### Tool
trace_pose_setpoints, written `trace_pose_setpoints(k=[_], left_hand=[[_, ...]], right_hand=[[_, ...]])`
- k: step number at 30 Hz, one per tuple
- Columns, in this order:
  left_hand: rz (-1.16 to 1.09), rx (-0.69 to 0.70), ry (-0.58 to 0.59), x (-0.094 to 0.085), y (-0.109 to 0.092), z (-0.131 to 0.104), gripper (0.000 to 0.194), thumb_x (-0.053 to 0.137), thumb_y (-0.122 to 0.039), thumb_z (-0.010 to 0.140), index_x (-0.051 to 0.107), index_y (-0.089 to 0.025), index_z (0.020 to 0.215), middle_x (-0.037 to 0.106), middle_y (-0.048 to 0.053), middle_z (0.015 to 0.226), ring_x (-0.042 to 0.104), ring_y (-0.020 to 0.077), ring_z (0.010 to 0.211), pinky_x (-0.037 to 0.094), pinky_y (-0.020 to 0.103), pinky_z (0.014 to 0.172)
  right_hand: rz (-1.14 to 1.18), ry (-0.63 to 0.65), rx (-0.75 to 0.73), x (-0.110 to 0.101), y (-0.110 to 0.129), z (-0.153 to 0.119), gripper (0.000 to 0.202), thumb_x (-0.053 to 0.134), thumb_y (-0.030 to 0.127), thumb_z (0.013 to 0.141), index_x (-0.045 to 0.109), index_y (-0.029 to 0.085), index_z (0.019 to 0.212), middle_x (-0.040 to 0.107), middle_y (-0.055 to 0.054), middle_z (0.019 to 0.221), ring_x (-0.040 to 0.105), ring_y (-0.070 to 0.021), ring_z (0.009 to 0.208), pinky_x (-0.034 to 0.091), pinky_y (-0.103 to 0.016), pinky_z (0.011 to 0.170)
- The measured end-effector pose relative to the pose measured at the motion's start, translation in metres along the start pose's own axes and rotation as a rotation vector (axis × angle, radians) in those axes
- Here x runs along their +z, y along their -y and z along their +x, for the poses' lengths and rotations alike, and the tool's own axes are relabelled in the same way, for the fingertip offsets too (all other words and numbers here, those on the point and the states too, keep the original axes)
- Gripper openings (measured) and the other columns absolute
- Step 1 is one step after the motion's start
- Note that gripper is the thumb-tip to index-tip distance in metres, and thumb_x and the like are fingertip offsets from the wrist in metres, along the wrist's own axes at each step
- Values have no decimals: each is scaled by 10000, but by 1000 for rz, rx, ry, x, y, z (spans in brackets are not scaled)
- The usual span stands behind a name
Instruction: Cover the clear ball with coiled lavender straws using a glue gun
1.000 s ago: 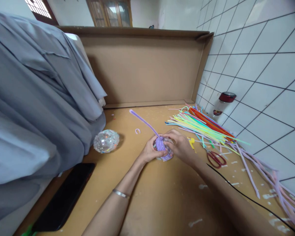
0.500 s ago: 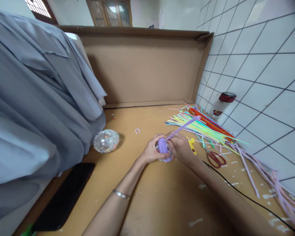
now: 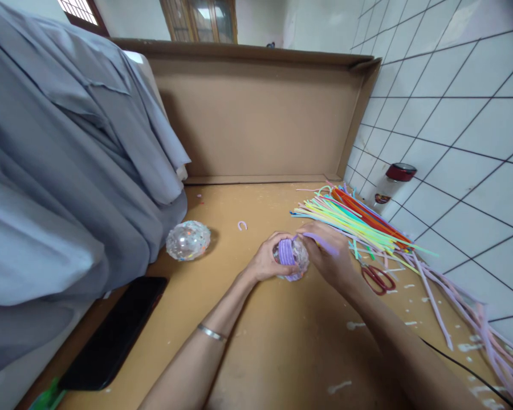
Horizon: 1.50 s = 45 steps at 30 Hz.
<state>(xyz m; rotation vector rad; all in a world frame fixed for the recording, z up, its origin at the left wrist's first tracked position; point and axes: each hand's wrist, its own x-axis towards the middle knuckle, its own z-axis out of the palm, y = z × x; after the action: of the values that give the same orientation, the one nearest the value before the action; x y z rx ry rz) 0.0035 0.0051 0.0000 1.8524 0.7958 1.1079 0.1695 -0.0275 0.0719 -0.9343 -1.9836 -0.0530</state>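
My left hand (image 3: 265,257) is wrapped round a clear, faceted plastic ball (image 3: 300,259) just above the table. Several rows of purple pipe cleaner (image 3: 286,254) run side by side over its near-left face. My right hand (image 3: 330,256) pinches the purple strand close to the ball's upper right. The strand's free end (image 3: 320,240) lies across the back of that hand, blurred by motion. Apart from both hands, a second clear ball (image 3: 188,241) with coloured specks rests on the left.
A bundle of colourful pipe cleaners (image 3: 354,219) lies at the back right, near red-handled scissors (image 3: 378,279). A lidded jar (image 3: 389,185) stands by the tiled wall. A black phone (image 3: 115,336) lies left, beside grey cloth (image 3: 81,188). A cardboard panel (image 3: 256,119) closes the back.
My right hand has moved right, off the ball's side, and pulled the purple strand along. The free end, which pointed up and right, now droops over the hand. More of the ball shows.
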Motion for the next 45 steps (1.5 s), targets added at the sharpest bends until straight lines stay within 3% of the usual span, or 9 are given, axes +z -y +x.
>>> trace_pose_setpoints(k=[6,10,12,14,17,22,32,37,45], left_hand=[[-66,-57,-23,-2,7,-2,639,788,-259,529,574,-174,1125,581,65,1104,571,232,1012,442,319,903],[-265,-173,-99,-3,14,-3,672,786,-326,542,542,-146,1142,615,62,1028,598,201,905,465,291,827],[-311,-191,-160,-3,17,-3,670,793,-340,522,553,-136,1113,622,68,1027,599,209,912,466,298,834],[-325,-207,-231,-4,18,-2,678,801,-345,501,560,-130,1097,624,76,1042,599,221,934,468,310,847],[-376,-225,-336,-7,17,-1,720,805,-367,493,543,-130,1120,621,93,1097,597,236,990,463,327,890],[-481,-171,-435,-12,20,1,726,804,-435,496,556,-154,1118,619,103,1165,585,253,1062,455,333,936],[-481,-168,-414,-12,24,1,680,817,-402,486,565,-164,1071,642,79,1099,608,233,989,470,323,899],[-468,-181,-427,-13,23,1,686,810,-394,489,556,-162,1083,647,74,1069,607,229,977,469,319,889],[-454,-209,-397,-11,23,1,689,820,-380,485,552,-156,1079,647,63,1010,611,210,922,471,298,851]], right_hand=[[76,-36,172,-10,15,6,141,522,237,852,655,205,817,682,-41,773,627,-159,727,493,-278,688],[140,-39,264,-15,3,7,227,523,295,864,624,172,1025,687,-46,852,633,-150,757,500,-267,711],[-29,-27,319,-18,-8,8,274,493,332,882,619,155,1049,688,-73,890,638,-164,780,494,-279,718],[-372,104,433,-19,-20,8,310,478,375,889,653,129,965,691,-127,881,649,-207,789,481,-311,712],[-782,483,646,-15,-37,4,442,453,456,893,695,89,842,688,-214,836,665,-282,801,470,-361,691],[-843,771,703,1,-54,-12,544,491,549,848,704,56,936,691,-230,915,664,-326,895,473,-381,724],[-862,776,780,2,-61,-20,558,486,548,805,700,71,1000,687,-231,963,657,-337,939,484,-406,757],[-843,786,813,-1,-69,-20,442,550,427,754,697,105,1019,693,-212,978,657,-310,948,483,-368,753],[-812,554,789,-32,-47,10,467,482,540,761,700,135,846,694,-197,872,656,-312,820,427,-345,626]])
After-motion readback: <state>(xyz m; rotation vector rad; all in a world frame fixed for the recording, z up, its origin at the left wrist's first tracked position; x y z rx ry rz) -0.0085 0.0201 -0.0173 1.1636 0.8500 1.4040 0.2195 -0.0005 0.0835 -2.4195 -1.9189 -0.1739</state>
